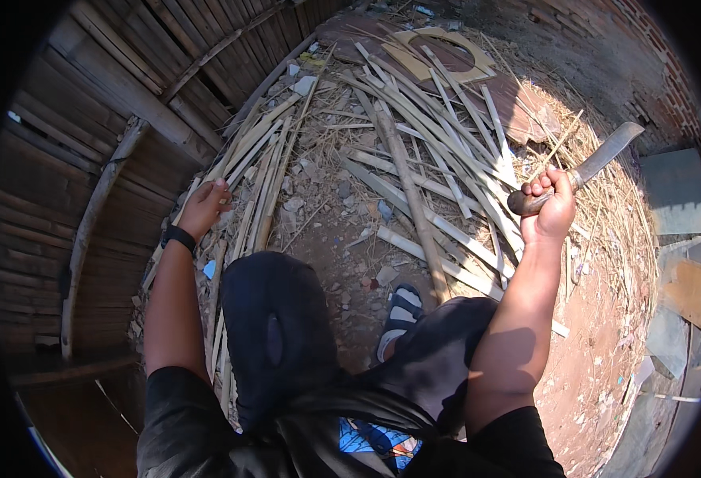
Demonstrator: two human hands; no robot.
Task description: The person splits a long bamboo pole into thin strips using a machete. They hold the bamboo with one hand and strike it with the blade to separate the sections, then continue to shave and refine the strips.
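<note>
In the head view, the right hand (549, 209) is closed around the handle (519, 204) of a large knife (608, 153), whose blade points to the far right. The left hand (203, 209) is partly curled beside the left bamboo strips (270, 187); I cannot tell if it grips one.

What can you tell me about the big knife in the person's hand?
The big knife has a bare, grey, metallic-looking blade that broadens toward its tip. Its brown handle looks like wood and ends in a thick, rounded butt. The right hand is closed around the handle, with the butt showing past the fist on the left. The knife is held at a slant, its blade pointing to the picture's upper right; nothing else appears to touch it. Sharpness cannot be judged.
</note>
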